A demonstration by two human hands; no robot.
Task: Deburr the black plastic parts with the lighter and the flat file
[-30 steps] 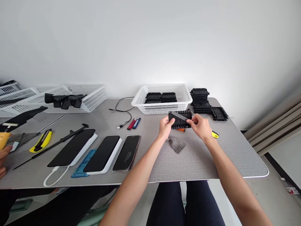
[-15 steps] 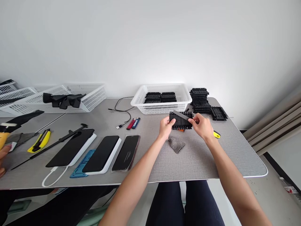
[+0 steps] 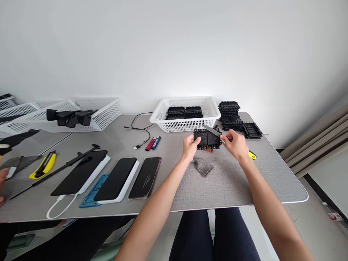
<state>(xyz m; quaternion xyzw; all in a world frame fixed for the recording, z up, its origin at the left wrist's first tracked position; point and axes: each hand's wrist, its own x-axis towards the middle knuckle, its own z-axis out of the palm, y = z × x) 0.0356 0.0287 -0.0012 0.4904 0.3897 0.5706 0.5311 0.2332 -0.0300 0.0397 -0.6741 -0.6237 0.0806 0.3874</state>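
My left hand point(image 3: 191, 148) grips a black rectangular plastic part point(image 3: 202, 139) with toothed edges by its left end, thumb on its face, above the table. My right hand point(image 3: 236, 144) is closed around a flat file point(image 3: 212, 131). The grey blade slants across the part's upper right corner, and a yellow handle end point(image 3: 252, 155) shows beyond the hand. Below the part lies a crumpled grey cloth point(image 3: 203, 167). A small orange item point(image 3: 208, 150) peeks out under the part, mostly hidden.
Behind my hands stands a white basket point(image 3: 185, 127) holding similar black parts. More are stacked point(image 3: 230, 116) at the right. Leftward lie lighters point(image 3: 153, 143), a cable point(image 3: 138, 127), phones point(image 3: 145, 177), a caliper-like tool point(image 3: 67, 163) and a yellow cutter point(image 3: 45, 165). Another person's hand point(image 3: 2, 183) is at far left.
The file has shifted right and up against the part, its tip now past the upper edge. The other person's hand at far left has moved partly out of view.
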